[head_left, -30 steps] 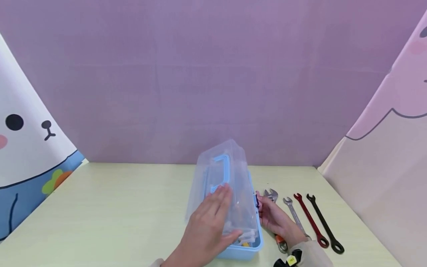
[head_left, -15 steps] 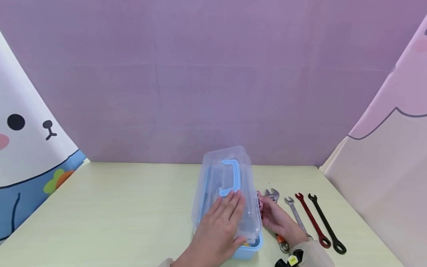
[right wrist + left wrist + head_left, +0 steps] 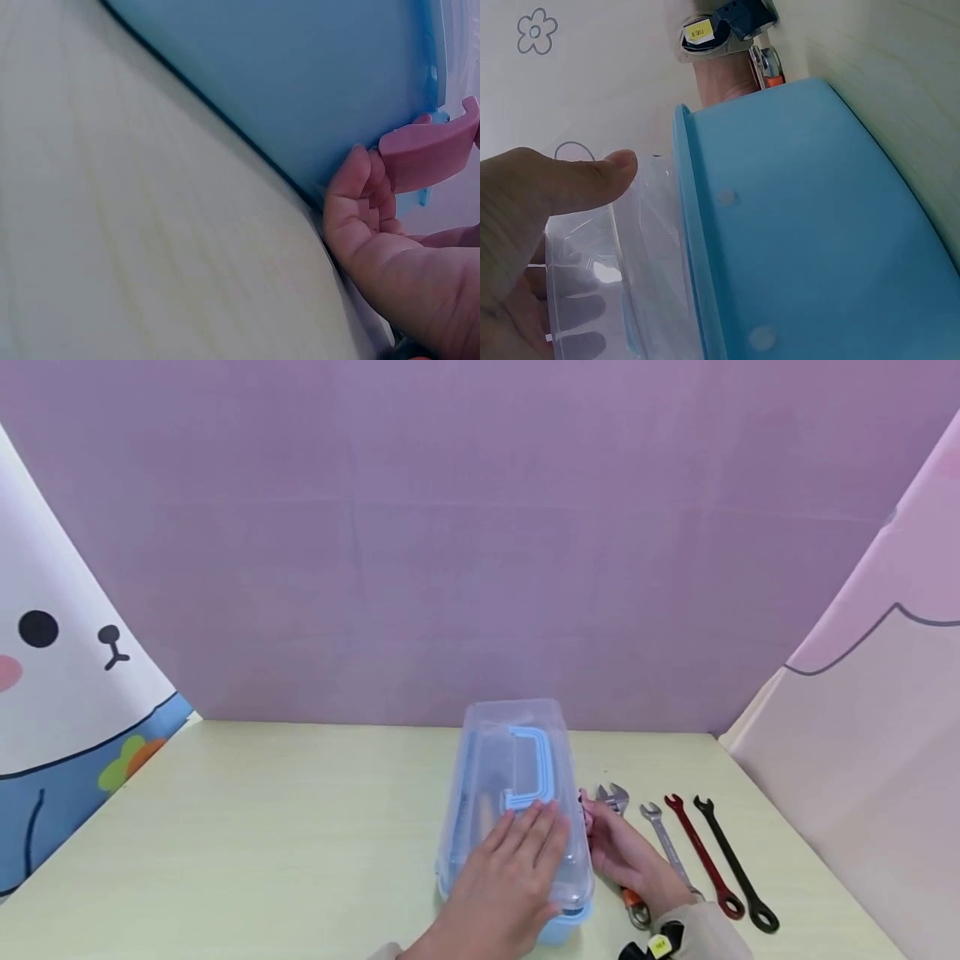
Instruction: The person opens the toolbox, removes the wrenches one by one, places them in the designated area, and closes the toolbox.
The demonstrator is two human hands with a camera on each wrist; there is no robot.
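Observation:
A storage box with a light blue base (image 3: 817, 210) and a clear lid (image 3: 491, 760) stands on the table, its lid lowered close over the rim. A blue handle (image 3: 543, 764) lies folded on top. My left hand (image 3: 502, 881) rests with straight fingers on the lid's near half; in the left wrist view its thumb lies along the lid. At the box's right side, my right hand (image 3: 626, 852) pinches a pink latch (image 3: 427, 154), with its other fingers curled against the blue wall. The latch is swung outward from the wall.
Right of the box lie an adjustable wrench (image 3: 613, 795), partly hidden by the right hand, a silver wrench (image 3: 663, 839), a red wrench (image 3: 701, 852) and a black wrench (image 3: 735, 860). A purple backdrop (image 3: 375, 543) stands behind the table (image 3: 300, 827).
The lid has come down from a raised tilt onto the base, with my left hand moving right and down on it. My right hand has stayed at the latch.

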